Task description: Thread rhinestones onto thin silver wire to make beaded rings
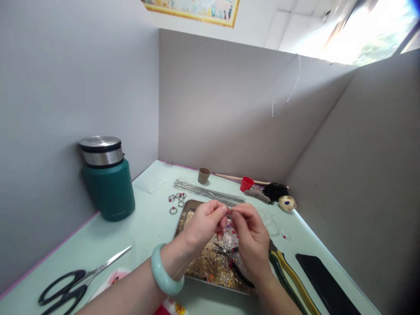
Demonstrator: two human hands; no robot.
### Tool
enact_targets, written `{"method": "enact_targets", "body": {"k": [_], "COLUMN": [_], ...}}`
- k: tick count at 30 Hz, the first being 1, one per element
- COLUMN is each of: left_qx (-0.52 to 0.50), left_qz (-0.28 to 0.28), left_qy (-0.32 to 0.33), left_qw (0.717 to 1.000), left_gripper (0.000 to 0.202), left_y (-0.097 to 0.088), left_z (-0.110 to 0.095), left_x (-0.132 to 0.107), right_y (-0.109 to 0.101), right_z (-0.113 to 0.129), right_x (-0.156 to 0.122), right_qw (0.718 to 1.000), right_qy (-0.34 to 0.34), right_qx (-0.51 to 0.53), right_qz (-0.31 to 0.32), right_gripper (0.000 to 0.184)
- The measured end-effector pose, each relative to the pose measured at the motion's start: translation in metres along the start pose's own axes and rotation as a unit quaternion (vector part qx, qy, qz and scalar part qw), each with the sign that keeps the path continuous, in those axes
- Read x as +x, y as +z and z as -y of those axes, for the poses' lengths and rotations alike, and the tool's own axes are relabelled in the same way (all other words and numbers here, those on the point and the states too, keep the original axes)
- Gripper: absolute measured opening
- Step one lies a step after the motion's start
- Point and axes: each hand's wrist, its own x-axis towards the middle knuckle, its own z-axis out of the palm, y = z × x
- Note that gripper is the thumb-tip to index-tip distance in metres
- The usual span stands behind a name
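Gold beads [210,262] fill a rectangular steel tray [183,211] near the front edge of the pale green counter [147,227]. Above it, the left hand [205,223] and right hand [251,238] meet, each grip pinched shut on a tiny piece [230,211] too small to identify.

Pale mint-green tabletop [147,227], pink edge. Rectangular steel tray [180,221] of gold beads sits mid-table. Left of tray: teal flask with steel lid [108,183]; black-handled scissors [75,280] nearer the front. Behind tray: bundle of thin silver wires [206,192], small beaded wire rings [177,199], brown cup [204,175], red cup [246,183]. Right of tray: yellow-green handled pliers [292,275], flat black slab [324,284].
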Motion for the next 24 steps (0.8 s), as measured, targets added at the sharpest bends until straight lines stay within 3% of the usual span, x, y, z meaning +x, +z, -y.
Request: {"method": "enact_targets", "body": {"k": [3,6,9,13,18,24], "left_qx": [0.018,0.103,0.213,0.366,0.446,0.534], "left_qz": [-0.022,-0.068,-0.099,-0.093,-0.067,-0.051], "left_qy": [0.001,-0.016,-0.005,0.05,0.077,0.162], "left_qw": [1.0,0.992,0.972,0.925,0.889,0.828], "left_gripper": [0.024,0.018,0.017,0.021,0.021,0.012], "left_y": [-0.006,-0.014,-0.017,-0.012,-0.009,-0.009], "left_z": [0.003,0.004,0.002,-0.002,-0.002,0.004], "left_x": [0.004,0.008,0.008,0.003,-0.001,-0.003], "right_y": [-0.002,-0.005,-0.009,-0.015,-0.02,-0.025], "right_z": [0.001,0.001,0.002,0.005,0.006,0.009], "right_x": [-0.001,0.002,0.006,0.011,0.016,0.022], "right_qw": [0.988,0.983,0.978,0.952,0.939,0.954], "right_qy": [-0.092,-0.051,-0.058,-0.135,-0.167,-0.123], "right_qx": [-0.114,-0.151,-0.189,-0.268,-0.295,-0.248], "right_qz": [0.054,0.091,0.066,0.064,0.064,0.11], "right_gripper": [0.016,0.02,0.02,0.015,0.011,0.008]}}
